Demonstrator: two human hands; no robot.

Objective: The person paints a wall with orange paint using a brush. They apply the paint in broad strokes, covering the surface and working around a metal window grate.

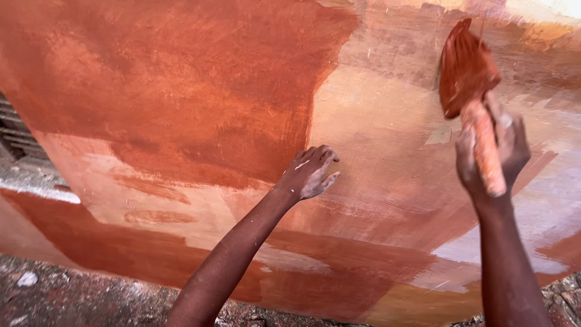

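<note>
Right hand (pixel 491 151): raised at the right of the view, fingers closed around the handle of a paintbrush (pixel 469 91). The handle is coated in orange-red paint and runs down through the palm, its end showing below the fingers. The grip is firm and full, with paint smears on the knuckles.

Paintbrush: broad, flat head, bristles soaked in rust-red paint, splayed and pointing up and slightly left. The bristles lie against the wall (pixel 181 91) near its upper right, on a stretch that is only thinly covered.

Left hand (pixel 310 172): near the centre of the view, arm stretched out from below. It holds nothing; the fingers are loosely curled and the fingertips rest on the wall surface, at the edge where dark paint meets paler ground. Pale flecks show on the fingers.

Wall: large plastered surface filling most of the view. Upper left is covered in deep rust-red paint with visible brush strokes; the centre and right show pale cream and tan patches streaked with thin red. A darker red band runs along the bottom.

Ground (pixel 72 297): rough, grey and stony, visible along the lower edge, with a pale stone at lower left.
</note>
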